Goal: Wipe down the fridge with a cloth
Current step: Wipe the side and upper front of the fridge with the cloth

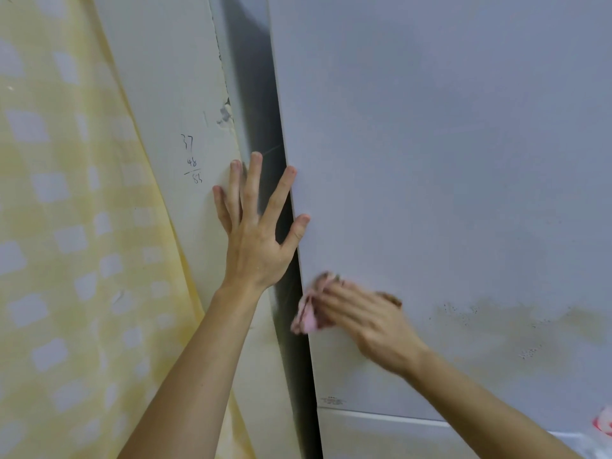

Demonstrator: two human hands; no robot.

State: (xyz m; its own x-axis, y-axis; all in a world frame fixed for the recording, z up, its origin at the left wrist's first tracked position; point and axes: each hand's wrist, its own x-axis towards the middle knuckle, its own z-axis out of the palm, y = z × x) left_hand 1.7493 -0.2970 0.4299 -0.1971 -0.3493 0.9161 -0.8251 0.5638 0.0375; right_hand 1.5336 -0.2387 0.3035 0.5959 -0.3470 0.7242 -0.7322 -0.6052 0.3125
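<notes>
The right grip (364, 321), blurred, low in the middle of the frame, holds a bunched pink cloth (306, 314) and presses it against the fridge (430, 160) close to the door's left edge. The cloth pokes out past the fingertips toward the dark gap (265, 127) beside the fridge.

Above and to the left, the left grip (255, 233) is released, fingers spread and straight. Its palm spans the gap; the forefinger and thumb touch the fridge's edge, and the other fingers lie on the wall (165, 77).

Pencilled numbers (192, 159) sit on the wall just left of those fingers, with chipped paint (225, 115) higher up. A yellowish stain (536, 326) with dark specks marks the door at lower right. A yellow checked curtain (66, 226) fills the left side.
</notes>
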